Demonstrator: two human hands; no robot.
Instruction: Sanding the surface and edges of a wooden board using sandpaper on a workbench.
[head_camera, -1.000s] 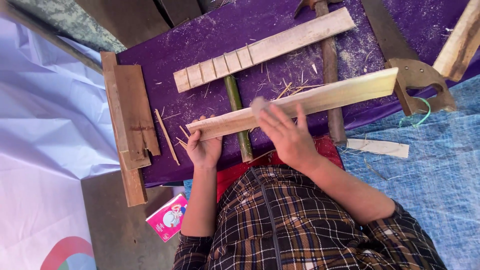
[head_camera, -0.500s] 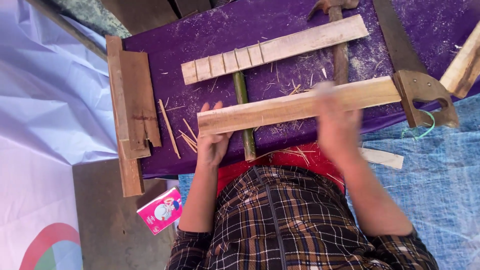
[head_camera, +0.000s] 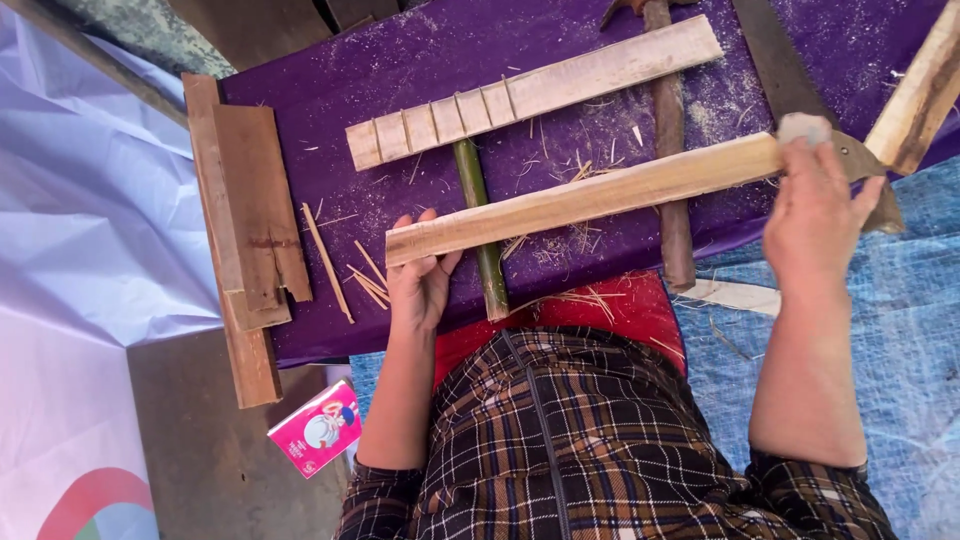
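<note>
Checked shirt (head_camera: 610, 450) fills the near edge. Left hand (head_camera: 420, 280) grips one end of a pale wooden slat (head_camera: 585, 198) lying across the purple surface (head_camera: 420, 70); right hand (head_camera: 815, 215) clamps the other end, hiding it. Beyond, a notched slat (head_camera: 530, 92); saw blade (head_camera: 775, 60) cut off.

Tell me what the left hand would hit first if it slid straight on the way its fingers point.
Likely the notched pale wooden slat, beyond the long wooden strip that the left hand holds; depth is unclear.
</note>
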